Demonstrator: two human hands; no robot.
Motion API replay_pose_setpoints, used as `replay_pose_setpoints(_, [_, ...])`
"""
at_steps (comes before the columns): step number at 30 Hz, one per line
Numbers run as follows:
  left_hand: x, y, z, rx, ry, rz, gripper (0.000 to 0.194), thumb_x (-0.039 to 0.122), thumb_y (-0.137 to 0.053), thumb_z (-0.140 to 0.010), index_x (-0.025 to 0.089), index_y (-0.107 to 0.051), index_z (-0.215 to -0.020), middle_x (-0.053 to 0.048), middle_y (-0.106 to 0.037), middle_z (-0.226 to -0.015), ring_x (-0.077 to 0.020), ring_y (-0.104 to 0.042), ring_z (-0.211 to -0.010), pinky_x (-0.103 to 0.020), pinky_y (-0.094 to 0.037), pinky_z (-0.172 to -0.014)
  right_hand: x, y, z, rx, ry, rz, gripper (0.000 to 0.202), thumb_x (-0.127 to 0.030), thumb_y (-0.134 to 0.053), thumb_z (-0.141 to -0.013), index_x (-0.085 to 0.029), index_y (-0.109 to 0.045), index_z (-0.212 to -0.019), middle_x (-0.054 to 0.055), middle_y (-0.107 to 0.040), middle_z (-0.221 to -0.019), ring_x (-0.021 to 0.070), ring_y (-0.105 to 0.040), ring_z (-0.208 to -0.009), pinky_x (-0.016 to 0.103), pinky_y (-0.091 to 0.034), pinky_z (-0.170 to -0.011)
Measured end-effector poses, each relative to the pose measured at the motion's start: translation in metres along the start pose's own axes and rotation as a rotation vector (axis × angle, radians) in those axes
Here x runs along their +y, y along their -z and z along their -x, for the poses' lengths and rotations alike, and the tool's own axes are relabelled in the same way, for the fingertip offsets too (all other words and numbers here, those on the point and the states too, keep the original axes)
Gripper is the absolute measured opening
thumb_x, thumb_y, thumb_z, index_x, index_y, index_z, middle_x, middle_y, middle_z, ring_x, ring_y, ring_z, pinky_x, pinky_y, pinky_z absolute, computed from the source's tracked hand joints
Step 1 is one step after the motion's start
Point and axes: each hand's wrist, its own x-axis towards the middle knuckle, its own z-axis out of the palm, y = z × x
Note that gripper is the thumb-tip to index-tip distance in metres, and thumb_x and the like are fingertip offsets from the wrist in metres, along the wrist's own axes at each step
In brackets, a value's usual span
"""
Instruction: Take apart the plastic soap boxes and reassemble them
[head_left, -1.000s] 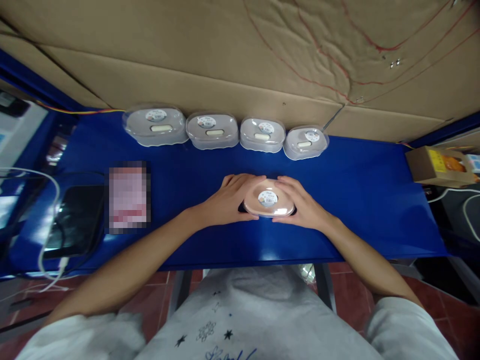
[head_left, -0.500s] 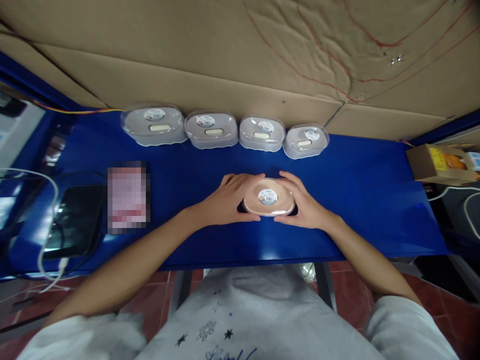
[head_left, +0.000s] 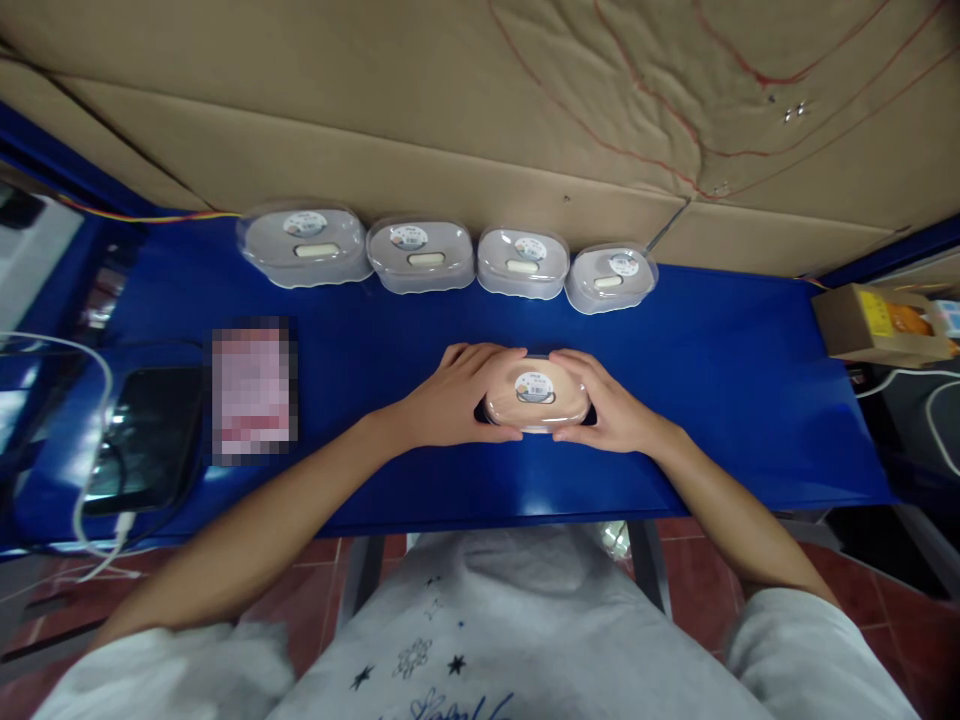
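A small oval container with a clear lid and a round label [head_left: 537, 397] is held over the front middle of the blue table [head_left: 735, 400]. My left hand [head_left: 461, 397] wraps round its left end, thumb low and fingers along the far edge. Round its right end my right hand [head_left: 611, 405] closes in the same way. Behind, along the cardboard wall, stand several grey containers with clear lids, pale latches and round labels, from the leftmost [head_left: 306, 262] to the rightmost [head_left: 612, 291].
At the left lie a blurred-out pink and white item [head_left: 253, 392], a black device [head_left: 146, 435] and a white cable [head_left: 81, 500]. An open cardboard box [head_left: 851, 320] with orange contents stands at the right edge. The cardboard wall [head_left: 375, 120] rises behind the table.
The lid of the held container has tilted slightly, and a latch outline now shows below its label. The fingers of my right hand have shifted a little left along the far edge.
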Motion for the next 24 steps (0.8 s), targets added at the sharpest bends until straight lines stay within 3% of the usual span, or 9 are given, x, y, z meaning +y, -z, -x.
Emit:
replay_pose_setpoints(7, [-0.005, -0.003, 0.003, 0.033, -0.036, 0.000, 0.115, 0.069, -0.088, -0.082, 0.023, -0.032, -0.170, -0.020, -0.054, -0.161, -0.0431, -0.050, -0.147, -0.058, -0.033, -0.123, 0.002, -0.002, 0.004, 0.011, -0.039, 0.061, 0.118, -0.068, -0.084, -0.085, -0.033, -0.019, -0.176, 0.020, -0.042, -0.171, 0.0442, -0.042, -0.159, 0.069, -0.042, -0.127])
replay_pose_setpoints(16, [-0.007, -0.003, 0.004, 0.053, -0.072, -0.030, 0.121, 0.068, -0.090, -0.080, 0.022, -0.028, -0.173, -0.022, -0.053, -0.162, -0.0432, -0.052, -0.147, -0.059, -0.035, -0.123, -0.001, 0.000, 0.007, 0.030, -0.032, 0.125, 0.115, -0.068, -0.081, -0.084, -0.044, -0.015, -0.175, 0.010, -0.036, -0.177, 0.0425, -0.046, -0.158, 0.064, -0.048, -0.126])
replay_pose_setpoints(24, [0.003, 0.003, 0.005, 0.047, -0.049, -0.078, 0.105, 0.050, -0.087, -0.086, 0.019, -0.030, -0.169, -0.020, -0.053, -0.163, -0.0389, -0.054, -0.145, -0.053, -0.036, -0.123, -0.003, 0.001, 0.005, -0.047, -0.010, 0.165, 0.105, -0.061, -0.079, -0.092, -0.046, -0.017, -0.175, 0.009, -0.022, -0.182, 0.0409, -0.035, -0.164, 0.065, -0.044, -0.128])
